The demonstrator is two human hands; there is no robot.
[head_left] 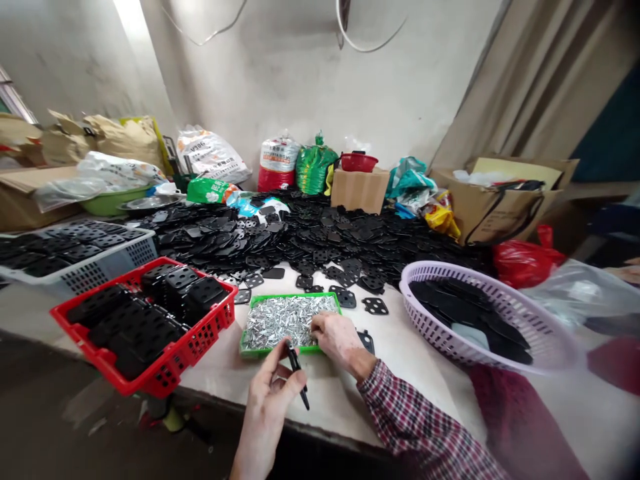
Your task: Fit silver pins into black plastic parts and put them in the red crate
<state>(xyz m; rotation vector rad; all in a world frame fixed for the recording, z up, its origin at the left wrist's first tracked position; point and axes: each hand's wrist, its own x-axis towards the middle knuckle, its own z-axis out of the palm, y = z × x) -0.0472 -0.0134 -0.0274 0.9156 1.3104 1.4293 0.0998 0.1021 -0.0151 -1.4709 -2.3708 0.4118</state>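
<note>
A green tray [245,348] full of small silver metal pins [280,320] lies on the pale table. My right hand [337,339] reaches over the tray's right part, its fingertips down among the pins and pressed together; what they pinch, if anything, is hidden. In front of the tray, my left hand [275,383] holds a thin black part [299,377] edge-on between thumb and fingers. Flat black plates with holes [375,306] lie behind and to the right of the tray, one of them partly behind my right wrist.
At the left stand a red basket [227,307] and a grey basket [105,270], both holding black plates. A purple oval basket [545,333] with black pieces is at the right. Behind spreads a large heap of black plates [320,233], with bags and a cardboard box [359,190] beyond.
</note>
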